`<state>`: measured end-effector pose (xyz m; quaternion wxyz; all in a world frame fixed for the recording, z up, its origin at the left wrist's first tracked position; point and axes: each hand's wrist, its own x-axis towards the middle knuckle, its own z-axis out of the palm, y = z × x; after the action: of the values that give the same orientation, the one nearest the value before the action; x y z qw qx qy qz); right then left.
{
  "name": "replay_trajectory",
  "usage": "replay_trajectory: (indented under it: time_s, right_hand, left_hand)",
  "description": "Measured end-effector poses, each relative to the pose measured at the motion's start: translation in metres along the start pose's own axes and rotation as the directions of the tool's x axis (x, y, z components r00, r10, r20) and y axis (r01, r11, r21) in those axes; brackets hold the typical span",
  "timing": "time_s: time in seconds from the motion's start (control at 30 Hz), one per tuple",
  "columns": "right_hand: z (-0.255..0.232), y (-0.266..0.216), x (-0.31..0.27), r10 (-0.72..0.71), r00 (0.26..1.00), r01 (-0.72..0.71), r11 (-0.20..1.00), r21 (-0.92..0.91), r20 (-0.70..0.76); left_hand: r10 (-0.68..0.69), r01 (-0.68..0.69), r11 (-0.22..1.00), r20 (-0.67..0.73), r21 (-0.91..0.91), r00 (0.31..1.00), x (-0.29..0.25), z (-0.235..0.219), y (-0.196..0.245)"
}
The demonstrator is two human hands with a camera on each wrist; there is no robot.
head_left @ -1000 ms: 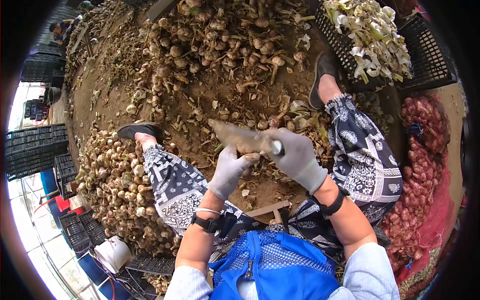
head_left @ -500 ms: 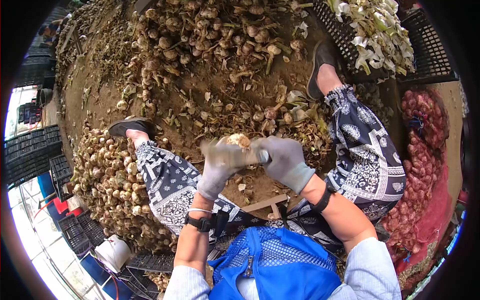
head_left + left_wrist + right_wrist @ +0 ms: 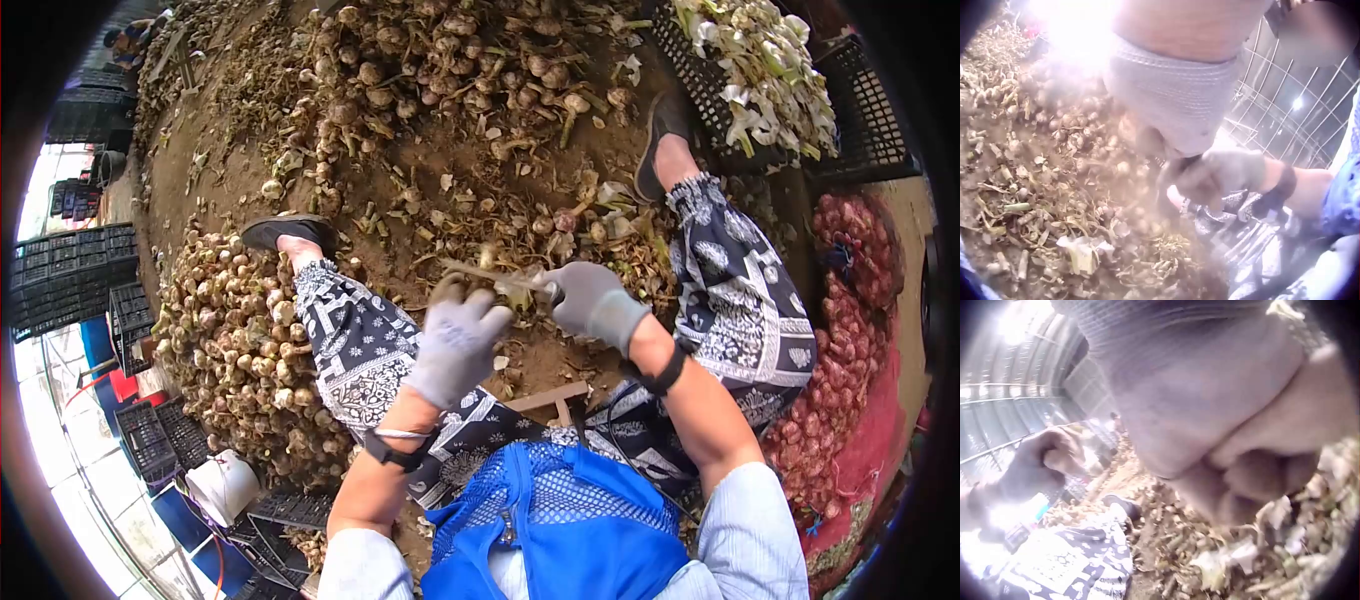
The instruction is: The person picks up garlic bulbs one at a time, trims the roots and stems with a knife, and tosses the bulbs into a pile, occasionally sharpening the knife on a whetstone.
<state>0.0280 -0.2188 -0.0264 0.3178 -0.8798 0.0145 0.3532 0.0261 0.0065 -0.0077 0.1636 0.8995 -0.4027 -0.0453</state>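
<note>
My gloved right hand grips a knife by its dark handle, the blade pointing left over the ground between the legs. Its curled fingers fill much of the right wrist view. Close beside the blade is my gloved left hand, back upward, fingers bent. In the right wrist view its fingers curl around a pale garlic bulb, mostly hidden by the glove. Cut stems and dry leaves litter the soil below both hands.
Unsorted garlic with stems is heaped ahead. Trimmed bulbs pile up by the left leg. A black crate of leafy trimmings stands at front right, near red net sacks. A white bucket sits at lower left.
The left hand has turned its back upward and shifted slightly right of where it gripped the bulb half a second ago. The right hand still holds the knife, now slightly farther right.
</note>
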Motion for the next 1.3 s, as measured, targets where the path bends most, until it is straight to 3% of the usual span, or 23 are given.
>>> replay_trajectory:
  time_s: [0.03, 0.1, 0.17, 0.2, 0.23, 0.27, 0.3, 0.33, 0.37, 0.47, 0.53, 0.57, 0.67, 0.77, 0.83, 0.87, 0.9, 0.93, 0.97, 1.1, 1.17, 1.27, 1.3]
  right_hand:
    - [0.015, 0.027, 0.014, 0.104, 0.995, -0.103, 0.985, -0.136, 0.004]
    - [0.016, 0.056, 0.019, 0.233, 0.972, -0.232, 0.934, -0.272, -0.027]
    - [0.020, 0.077, 0.022, 0.196, 0.965, -0.168, 0.973, 0.160, -0.176]
    - [0.019, 0.081, 0.025, 0.249, 0.946, -0.163, 0.919, 0.359, -0.208]
    - [0.019, 0.088, 0.033, 0.249, 0.945, -0.162, 0.919, 0.360, -0.210]
    - [0.025, 0.098, 0.042, 0.288, 0.911, -0.092, 0.841, 0.533, -0.296]
    - [0.027, 0.104, 0.049, 0.339, 0.866, -0.001, 0.737, 0.676, -0.368]
    - [0.016, 0.095, 0.046, 0.376, 0.824, 0.033, 0.716, 0.697, -0.425]
    - [0.010, 0.092, 0.046, 0.379, 0.821, 0.029, 0.718, 0.695, -0.426]
    - [-0.004, 0.095, 0.041, 0.475, 0.783, 0.131, 0.505, 0.853, -0.402]
    - [-0.009, 0.096, 0.036, 0.494, 0.787, 0.154, 0.423, 0.893, -0.370]
    - [-0.008, 0.099, 0.036, 0.499, 0.794, 0.190, 0.339, 0.921, -0.347]
    - [-0.009, 0.102, 0.039, 0.523, 0.785, 0.131, 0.382, 0.915, -0.332]
    - [-0.006, 0.100, 0.046, 0.522, 0.773, 0.184, 0.359, 0.915, -0.360]
    - [-0.004, 0.093, 0.050, 0.546, 0.776, 0.217, 0.237, 0.947, -0.315]
    - [-0.001, 0.095, 0.052, 0.556, 0.783, 0.125, 0.296, 0.947, -0.278]
    - [-0.001, 0.092, 0.052, 0.551, 0.785, 0.131, 0.296, 0.946, -0.282]
    - [0.000, 0.087, 0.050, 0.542, 0.804, 0.139, 0.230, 0.963, -0.245]
    - [0.001, 0.082, 0.048, 0.528, 0.823, 0.143, 0.164, 0.976, -0.209]
    - [0.007, 0.063, 0.040, 0.268, 0.919, 0.308, -0.028, 0.951, -0.289]
    - [0.006, 0.053, 0.034, 0.183, 0.929, 0.330, -0.019, 0.944, -0.321]
    - [-0.001, 0.039, 0.022, 0.121, 0.948, 0.237, 0.351, 0.906, -0.295]
    - [0.002, 0.040, 0.019, 0.114, 0.948, 0.243, 0.349, 0.905, -0.298]
  left_hand:
    - [-0.061, 0.060, 0.997, 0.003, 0.051, 0.998, -0.015, -0.004, -0.005]
    - [-0.261, 0.268, 0.963, -0.219, 0.004, 0.940, -0.055, -0.027, -0.049]
    - [-0.678, 0.703, 0.631, -0.208, 0.329, 0.705, -0.085, -0.067, -0.071]
    - [-0.703, 0.733, 0.566, -0.243, 0.377, 0.668, -0.104, -0.069, -0.089]
    - [-0.721, 0.759, 0.498, -0.285, 0.420, 0.631, -0.103, -0.070, -0.096]
    - [-0.611, 0.663, 0.558, -0.293, 0.499, 0.735, -0.099, -0.067, -0.098]
    - [-0.581, 0.662, 0.660, -0.316, 0.356, 0.750, -0.077, -0.056, -0.090]
    - [-0.588, 0.621, 0.783, -0.279, 0.041, 0.759, -0.049, -0.041, -0.081]
    - [-0.442, 0.415, 0.897, -0.244, -0.156, 0.863, -0.016, -0.024, -0.073]
    - [-0.134, 0.126, 0.965, -0.017, -0.228, 0.991, 0.075, 0.048, -0.028]
    - [0.110, -0.087, 0.961, 0.073, -0.263, 0.991, 0.120, 0.110, -0.015]
    - [0.101, -0.051, 0.979, 0.251, -0.200, 0.963, 0.137, 0.138, -0.010]
    - [-0.174, 0.200, 0.980, 0.491, -0.001, 0.854, 0.183, 0.177, -0.018]
    - [-0.397, 0.450, 0.893, 0.507, 0.018, 0.765, 0.199, 0.170, -0.036]
    - [-0.445, 0.533, 0.821, 0.356, -0.203, 0.822, 0.186, 0.185, -0.063]
    - [-0.451, 0.535, 0.821, 0.348, -0.198, 0.822, 0.178, 0.185, -0.071]
    - [-0.431, 0.545, 0.678, 0.334, -0.492, 0.838, 0.170, 0.170, -0.070]
    - [-0.415, 0.495, 0.464, 0.313, -0.735, 0.854, 0.162, 0.152, -0.063]
    - [-0.418, 0.492, 0.469, 0.306, -0.734, 0.855, 0.153, 0.133, -0.050]
    - [-0.340, 0.247, 0.089, 0.204, -0.965, 0.918, 0.113, 0.087, -0.002]
    - [-0.343, 0.292, -0.029, 0.284, -0.956, 0.895, 0.096, 0.076, 0.003]
    - [-0.349, 0.370, -0.130, 0.391, -0.920, 0.851, 0.085, 0.048, 0.007]
    - [-0.386, 0.368, -0.118, 0.384, -0.922, 0.839, 0.082, 0.042, 0.008]
